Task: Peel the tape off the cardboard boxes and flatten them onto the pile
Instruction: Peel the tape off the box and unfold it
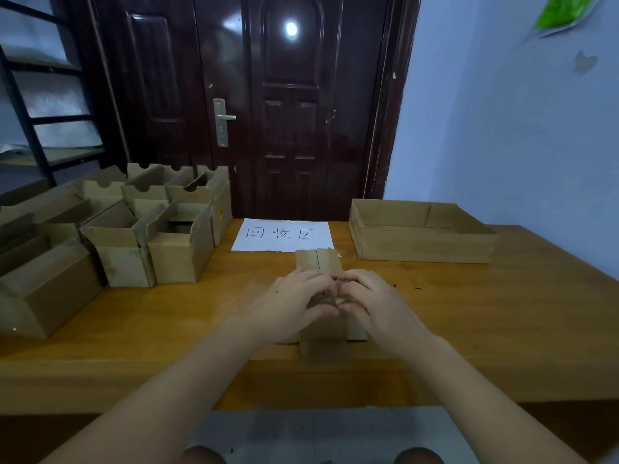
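Observation:
A flattened cardboard box [319,261] lies on the wooden table [469,313] in front of me, its flaps spread toward the far and near edges. Above its middle, my left hand [294,303] and my right hand [375,303] meet fingertip to fingertip. Together they pinch a small crumpled wad of clear tape [330,300] between fingers and thumbs. The hands hide the middle of the box. Several open cardboard boxes [181,242] stand in a group on the left of the table.
A white paper sheet with handwritten characters [283,234] lies beyond the flattened box. A shallow open cardboard tray [422,244] sits at the back right. A dark door stands behind the table, and a metal shelf rack [40,122] at the far left.

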